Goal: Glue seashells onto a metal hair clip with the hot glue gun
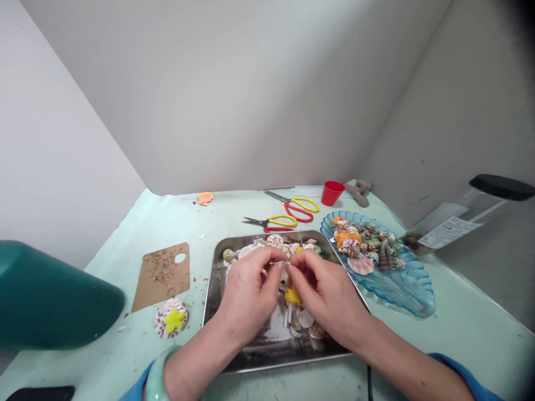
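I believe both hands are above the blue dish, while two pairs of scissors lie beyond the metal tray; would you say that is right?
Not quite: the head view shows the left hand and right hand above the metal tray, not the blue dish. The scissors do lie beyond that tray.

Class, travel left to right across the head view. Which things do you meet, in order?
Dark green object → brown board → peach-coloured piece → left hand → right hand → blue dish → black lid.
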Demonstrator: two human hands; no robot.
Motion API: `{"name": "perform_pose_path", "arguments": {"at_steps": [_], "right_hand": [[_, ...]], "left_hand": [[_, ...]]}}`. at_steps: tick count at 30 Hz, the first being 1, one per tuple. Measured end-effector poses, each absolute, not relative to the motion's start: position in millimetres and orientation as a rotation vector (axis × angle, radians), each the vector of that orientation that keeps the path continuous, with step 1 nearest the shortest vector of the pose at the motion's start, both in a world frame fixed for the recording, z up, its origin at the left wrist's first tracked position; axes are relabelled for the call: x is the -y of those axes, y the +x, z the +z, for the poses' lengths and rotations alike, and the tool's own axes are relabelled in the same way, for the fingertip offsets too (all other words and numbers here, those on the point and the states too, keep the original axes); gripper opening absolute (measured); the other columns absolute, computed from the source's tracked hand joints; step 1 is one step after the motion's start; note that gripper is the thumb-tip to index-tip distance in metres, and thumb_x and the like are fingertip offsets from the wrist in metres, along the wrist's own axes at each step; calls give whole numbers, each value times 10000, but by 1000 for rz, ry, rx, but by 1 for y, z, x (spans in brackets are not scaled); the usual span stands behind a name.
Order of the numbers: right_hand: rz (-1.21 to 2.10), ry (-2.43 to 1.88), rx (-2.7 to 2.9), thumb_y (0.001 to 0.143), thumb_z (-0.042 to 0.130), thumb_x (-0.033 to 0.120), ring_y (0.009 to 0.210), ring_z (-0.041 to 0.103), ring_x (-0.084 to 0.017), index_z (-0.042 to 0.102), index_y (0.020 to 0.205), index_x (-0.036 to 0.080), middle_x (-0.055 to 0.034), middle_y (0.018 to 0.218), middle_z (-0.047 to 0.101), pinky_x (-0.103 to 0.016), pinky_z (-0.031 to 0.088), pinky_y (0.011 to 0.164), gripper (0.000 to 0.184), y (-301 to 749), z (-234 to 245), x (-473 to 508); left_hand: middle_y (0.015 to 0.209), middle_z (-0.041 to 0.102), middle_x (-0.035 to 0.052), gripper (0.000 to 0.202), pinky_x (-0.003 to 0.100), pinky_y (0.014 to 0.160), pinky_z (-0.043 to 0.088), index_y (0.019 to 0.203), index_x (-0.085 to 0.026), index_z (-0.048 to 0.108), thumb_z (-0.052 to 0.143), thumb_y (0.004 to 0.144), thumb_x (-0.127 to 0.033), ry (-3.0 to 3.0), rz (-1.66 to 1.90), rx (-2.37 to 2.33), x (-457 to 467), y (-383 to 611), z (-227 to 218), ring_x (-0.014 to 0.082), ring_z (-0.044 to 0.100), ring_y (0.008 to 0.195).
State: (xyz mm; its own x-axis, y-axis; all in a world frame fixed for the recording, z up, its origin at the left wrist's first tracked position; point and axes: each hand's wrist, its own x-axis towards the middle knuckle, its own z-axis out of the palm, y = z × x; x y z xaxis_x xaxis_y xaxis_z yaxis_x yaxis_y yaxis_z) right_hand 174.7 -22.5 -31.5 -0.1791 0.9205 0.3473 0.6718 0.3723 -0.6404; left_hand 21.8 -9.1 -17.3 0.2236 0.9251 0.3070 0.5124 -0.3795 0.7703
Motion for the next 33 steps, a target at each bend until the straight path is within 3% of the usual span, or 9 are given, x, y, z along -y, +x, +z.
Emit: {"name": "perform_pose_path", "arguments": {"at_steps": [14, 23, 29, 33], "right_hand": [[423, -1389, 1875, 885, 448, 224, 512, 477, -109, 470, 762, 205, 39, 608, 514, -230, 354, 517, 126, 175, -29, 22], [387, -1365, 1886, 888, 463, 226, 582, 526, -116, 519, 815, 195, 18, 683, 575, -240, 389, 567, 97, 176, -30, 22], [410, -1328, 1951, 889, 486, 253, 632, 560, -133, 551, 935, 193, -4, 755, 620, -249, 406, 590, 99, 175, -29, 23], [382, -1302, 1981, 896, 461, 240, 591, 545, -136, 564, 950, 193, -1, 701, 601, -251, 402, 559, 126, 175, -29, 24]], "left_hand": [[927, 687, 39, 187, 312, 765, 495, 911, -204, 679, 527, 828, -132, 2086, 1061, -1311, 8, 22, -20, 169, 626, 841], [856, 680, 55, 238, 313, 692, 483, 948, -190, 663, 471, 830, -115, 2296, 888, -1415, 11, 22, -22, 186, 622, 762], [906, 688, 43, 195, 296, 682, 478, 955, -190, 610, 486, 822, -119, 2204, 1029, -1465, 11, 21, -24, 182, 631, 782], [855, 690, 28, 164, 284, 651, 476, 928, -194, 586, 488, 817, -123, 2154, 1014, -1491, 12, 21, -24, 176, 636, 747]]}}
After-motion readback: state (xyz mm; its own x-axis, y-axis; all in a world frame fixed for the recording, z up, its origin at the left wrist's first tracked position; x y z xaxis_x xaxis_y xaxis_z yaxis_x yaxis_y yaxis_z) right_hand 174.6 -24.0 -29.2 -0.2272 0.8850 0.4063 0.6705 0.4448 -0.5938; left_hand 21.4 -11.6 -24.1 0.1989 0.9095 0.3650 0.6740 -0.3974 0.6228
